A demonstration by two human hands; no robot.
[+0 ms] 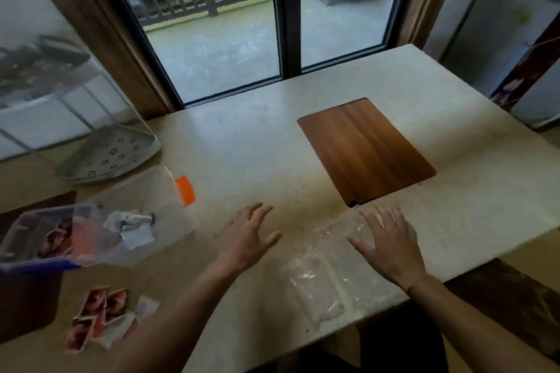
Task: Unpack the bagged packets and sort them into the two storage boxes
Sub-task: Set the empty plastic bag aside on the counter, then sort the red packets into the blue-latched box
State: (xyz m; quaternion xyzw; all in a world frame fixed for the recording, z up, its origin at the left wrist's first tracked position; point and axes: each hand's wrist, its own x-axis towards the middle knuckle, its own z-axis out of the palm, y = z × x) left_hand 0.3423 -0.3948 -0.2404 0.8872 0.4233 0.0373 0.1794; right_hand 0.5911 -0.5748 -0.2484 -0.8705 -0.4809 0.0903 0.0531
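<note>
Looking down at a pale stone worktop [248,142] by a big window [242,24], with both hands out in front. The left hand [247,238] hovers over bare worktop, fingers spread and straight, holding nothing. The right hand [386,244] is also spread flat, fingers straight, resting on the far end of a clear plastic bag [321,278] that lies crumpled near the front edge of the worktop. Can't really tell whether anything is inside the bag, it's all glare and blur.

Off to the left are the two storage boxes. The clear box with the orange latch [151,206] has some white packets [133,225] in it. Just left of it, overlapping in this view, is the clear box with a blue rim [36,242], holding red packets [59,239]. Nearer the front edge, a loose pile of red and white packets [103,316] sits right on the worktop, well apart from the bag.

Further back there's a wooden cutting board [366,150] lying flat, its near corner just beside the right hand's fingertips [368,213]. A grey perforated tray [112,154] sits at the back left.
</note>
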